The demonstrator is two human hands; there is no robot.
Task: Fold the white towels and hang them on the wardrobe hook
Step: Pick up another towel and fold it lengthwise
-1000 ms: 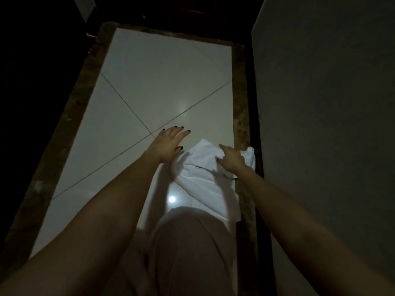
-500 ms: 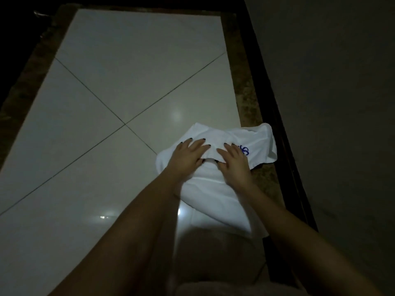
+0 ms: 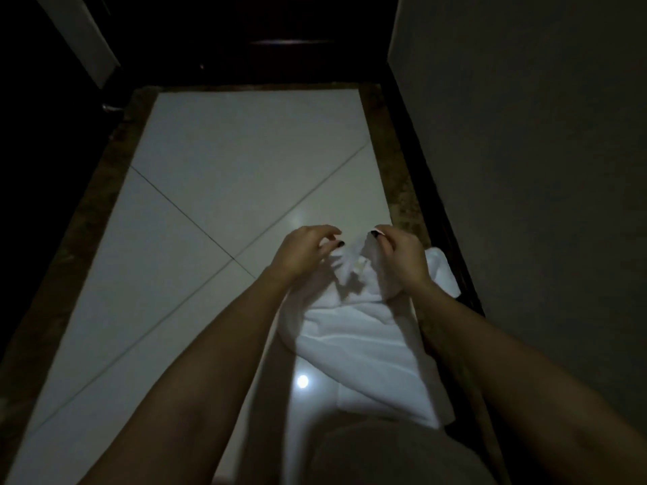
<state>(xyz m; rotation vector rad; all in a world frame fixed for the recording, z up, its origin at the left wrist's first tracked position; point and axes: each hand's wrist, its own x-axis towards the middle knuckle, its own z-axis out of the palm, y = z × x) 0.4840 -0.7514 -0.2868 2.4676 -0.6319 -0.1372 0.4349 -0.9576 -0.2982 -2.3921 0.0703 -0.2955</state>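
Tiles (image 3: 245,162) pale, room dim; towel (image 3: 360,330), flat before, now pinched up by right hand (image 3: 402,260); left hand (image 3: 301,253) curled, grip unclear.

one white towel (image 3: 360,337), lying toward 5 o'clock on the floor (image 3: 227,152). two hands, a left hand (image 3: 304,250) and a right hand (image 3: 399,253), both at the towel's far end, and two bare forearms (image 3: 210,362). two dark grout lines (image 3: 182,215) cross near the middle and cut the pale floor into four tile parts. two reflections: one bright glint (image 3: 303,381) at 6 o'clock, one faint glint (image 3: 300,218) just beyond the hands. one grey wall (image 3: 525,169) at 3 o'clock.
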